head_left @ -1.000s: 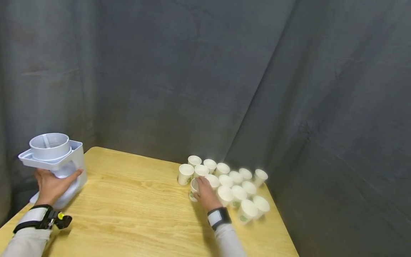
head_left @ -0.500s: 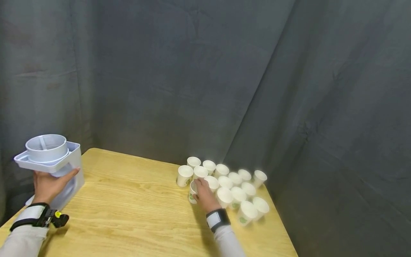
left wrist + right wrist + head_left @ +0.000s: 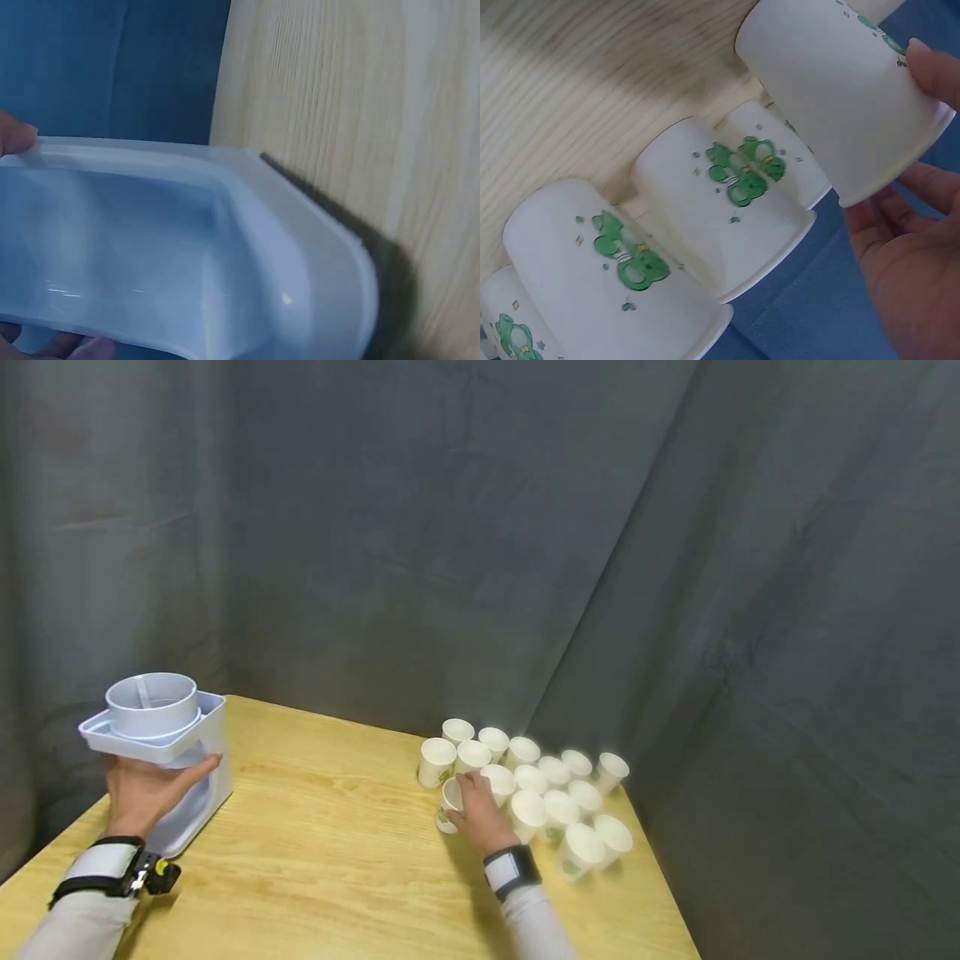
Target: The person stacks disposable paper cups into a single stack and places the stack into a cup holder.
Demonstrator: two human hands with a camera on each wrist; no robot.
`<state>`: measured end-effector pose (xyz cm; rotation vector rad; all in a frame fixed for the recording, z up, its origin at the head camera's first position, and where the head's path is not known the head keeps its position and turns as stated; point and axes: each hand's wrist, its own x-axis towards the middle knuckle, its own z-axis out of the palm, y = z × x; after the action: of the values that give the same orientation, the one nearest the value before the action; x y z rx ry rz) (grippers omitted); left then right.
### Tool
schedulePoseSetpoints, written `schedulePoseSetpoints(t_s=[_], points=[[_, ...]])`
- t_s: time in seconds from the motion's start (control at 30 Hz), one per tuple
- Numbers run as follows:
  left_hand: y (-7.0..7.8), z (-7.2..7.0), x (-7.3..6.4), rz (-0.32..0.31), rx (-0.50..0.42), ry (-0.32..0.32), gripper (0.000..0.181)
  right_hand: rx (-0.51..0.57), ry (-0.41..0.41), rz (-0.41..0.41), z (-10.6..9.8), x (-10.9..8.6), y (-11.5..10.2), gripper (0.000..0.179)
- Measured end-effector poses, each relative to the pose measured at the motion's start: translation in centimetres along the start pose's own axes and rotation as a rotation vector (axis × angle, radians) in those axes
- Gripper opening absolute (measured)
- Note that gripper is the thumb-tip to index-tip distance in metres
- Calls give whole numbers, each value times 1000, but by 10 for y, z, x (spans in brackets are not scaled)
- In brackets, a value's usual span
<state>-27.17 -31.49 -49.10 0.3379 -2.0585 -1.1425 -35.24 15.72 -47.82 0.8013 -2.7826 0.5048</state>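
In the head view my left hand (image 3: 146, 793) grips a white plastic holder (image 3: 213, 777) with a round, open-topped ring above a square tray. In the left wrist view the thumb and fingertips lie on opposite edges of the holder's hollow body (image 3: 150, 247). My right hand (image 3: 483, 818) holds a white paper cup (image 3: 447, 810) at the left front of a group of cups. The right wrist view shows this cup (image 3: 832, 90) between thumb and fingers near its rim, with a green print on its side.
Several more white paper cups (image 3: 558, 810) stand upright, close together, to the right of and behind the held cup. They are on a light wooden table (image 3: 315, 843). Grey curtains (image 3: 412, 543) hang close along the table's back and right edges.
My left hand and the white holder shift slightly left, then move right over the table. The right hand stays almost in place with its fingers on the same paper cup.
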Motion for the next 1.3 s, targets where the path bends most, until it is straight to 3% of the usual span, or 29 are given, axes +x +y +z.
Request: schedulePoseSetpoints(t_s=[0.17, 0.27, 0.4, 0.53, 0.63, 0.8, 0.93, 1.03, 1.3], points=[[23, 25, -10, 192, -23, 35, 121, 25, 20, -10, -2, 0, -8, 69], [36, 41, -18, 269, -58, 36, 121, 56, 8, -20, -4, -1, -16, 71], [49, 57, -29, 327, -89, 43, 117, 125, -28, -36, -4, -6, -29, 73], [57, 69, -40, 373, -60, 57, 112, 198, -51, -63, -2, -10, -43, 71], [62, 76, -49, 392, -57, 82, 105, 230, -71, -84, -1, -13, -55, 69], [66, 87, -69, 370, -106, 141, 104, 282, -110, -116, 0, -16, -74, 67], [67, 94, -75, 393, -52, 207, 102, 305, -154, -112, 9, -16, -82, 68], [67, 96, -76, 396, -19, 219, 101, 319, -173, -105, 19, -16, -84, 67], [69, 88, -77, 314, -35, 104, 118, 359, -165, -62, 26, -20, -84, 68]])
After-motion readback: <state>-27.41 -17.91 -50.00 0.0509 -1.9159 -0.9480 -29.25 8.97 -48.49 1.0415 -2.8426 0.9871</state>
